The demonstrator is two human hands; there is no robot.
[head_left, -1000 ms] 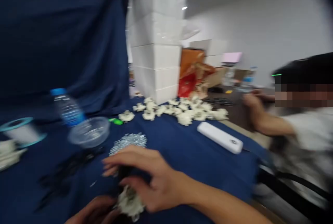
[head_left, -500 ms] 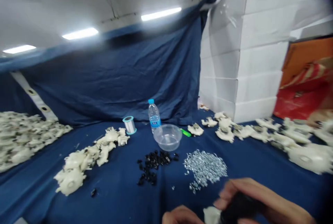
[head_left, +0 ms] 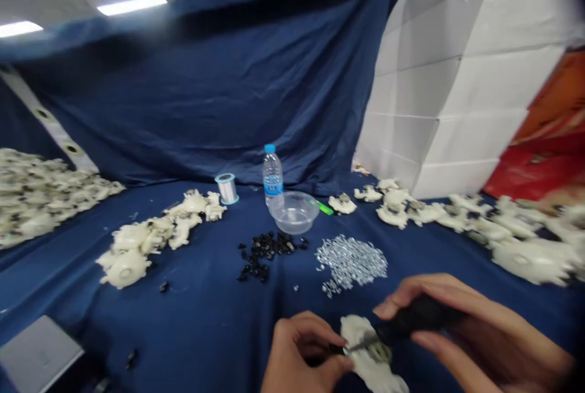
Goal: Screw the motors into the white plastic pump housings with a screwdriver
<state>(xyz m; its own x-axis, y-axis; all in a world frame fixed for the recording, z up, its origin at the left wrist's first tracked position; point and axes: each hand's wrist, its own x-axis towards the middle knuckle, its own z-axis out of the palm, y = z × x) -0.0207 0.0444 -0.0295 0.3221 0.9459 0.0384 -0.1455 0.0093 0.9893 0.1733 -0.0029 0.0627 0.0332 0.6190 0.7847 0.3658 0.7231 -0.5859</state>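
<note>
My right hand (head_left: 475, 326) is wrapped round the black handle of a screwdriver (head_left: 418, 317). Its thin metal shaft slants down left across a cream plastic housing (head_left: 372, 353), and the tip meets the fingertips of my left hand (head_left: 304, 353). Those fingers are closed in a pinch on a small black part at the housing's left edge, mostly hidden by them. A shiny bit shows at the screwdriver's tip; its exact form is too small to tell. Beyond my hands lie a heap of small silver screws (head_left: 351, 261) and a scatter of black parts (head_left: 267, 247).
A clear plastic bowl (head_left: 295, 222), a water bottle (head_left: 273, 177), a wire spool (head_left: 226, 189) and a green tool (head_left: 325, 208) stand behind. Cream housings lie left (head_left: 125, 268) and right (head_left: 530, 259), with a bigger pile (head_left: 41, 204) far left. A grey box (head_left: 41, 353) sits front left.
The view has tilted down, so more of both hands and the cream housing shows. The screwdriver's shaft now appears, its tip at my left fingertips. The grey box has come further into view.
</note>
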